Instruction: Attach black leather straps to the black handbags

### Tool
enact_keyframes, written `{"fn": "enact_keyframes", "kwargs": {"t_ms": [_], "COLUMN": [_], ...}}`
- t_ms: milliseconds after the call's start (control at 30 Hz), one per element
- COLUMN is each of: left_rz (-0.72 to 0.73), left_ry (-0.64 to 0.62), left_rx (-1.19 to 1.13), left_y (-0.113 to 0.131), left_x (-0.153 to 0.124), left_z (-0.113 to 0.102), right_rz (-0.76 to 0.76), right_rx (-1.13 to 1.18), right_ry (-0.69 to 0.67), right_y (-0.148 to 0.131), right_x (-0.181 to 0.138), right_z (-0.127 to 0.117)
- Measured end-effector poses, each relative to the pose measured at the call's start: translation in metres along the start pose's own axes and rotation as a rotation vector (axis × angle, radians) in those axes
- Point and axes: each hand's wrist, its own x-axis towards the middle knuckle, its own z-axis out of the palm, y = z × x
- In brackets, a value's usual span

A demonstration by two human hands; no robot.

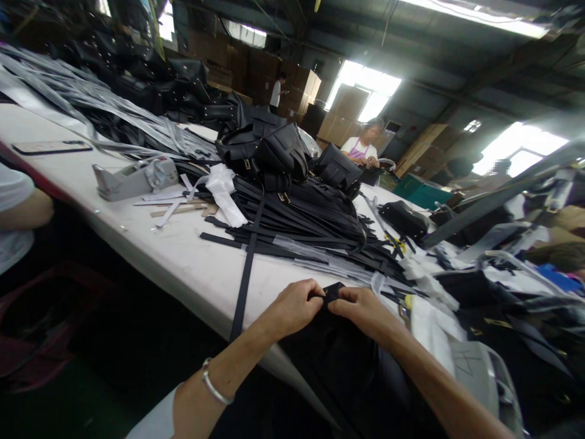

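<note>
A black bag [351, 360] lies dark across the table's near edge and below it, much of it in shadow. My left hand [299, 305] is closed in a pinch at the bag's upper edge. Opposite it, my right hand [361, 306] pinches the same part with thumb and fingers. Between the hands a small black end shows with a tiny bright spot that I cannot make out. A long black strap [249, 268] hangs over the edge left of my hands. Just beyond them lies a pile of flat black straps [301, 213], some in clear plastic wrap.
Black bags [283, 149] are heaped on the white table [192, 256]. A grey tape dispenser [137, 177] and a phone [52, 147] lie left; another dispenser [479, 372] stands right. A co-worker's arm [22, 207] shows at left; another person [363, 146] works across the table.
</note>
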Motion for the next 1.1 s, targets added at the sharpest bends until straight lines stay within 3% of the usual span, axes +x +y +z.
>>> {"fn": "enact_keyframes", "kwargs": {"t_ms": [100, 233, 367, 667, 867, 1100], "left_rz": [0.006, -0.103, -0.066, -0.069, -0.044, -0.087], "left_ry": [-0.022, -0.075, -0.142, -0.005, 0.170, 0.186], "left_rx": [-0.071, -0.307, -0.387, -0.248, -0.123, -0.235], "left_y": [-0.006, -0.030, -0.046, -0.035, -0.022, -0.021], "left_x": [0.003, 0.014, 0.022, 0.010, -0.003, -0.004], "left_z": [0.002, 0.006, 0.010, 0.013, 0.024, 0.027], "right_rz": [0.011, 0.022, 0.004, -0.109, -0.182, -0.190], "right_rx": [0.035, 0.022, -0.010, -0.017, -0.124, -0.181], "right_ry": [0.035, 0.114, 0.164, 0.144, 0.207, 0.207], "right_y": [-0.003, -0.007, -0.006, -0.002, -0.001, -0.003], "right_x": [-0.002, -0.003, -0.002, -0.005, -0.006, -0.006], "right_z": [0.003, 0.008, 0.012, 0.013, 0.015, 0.017]}}
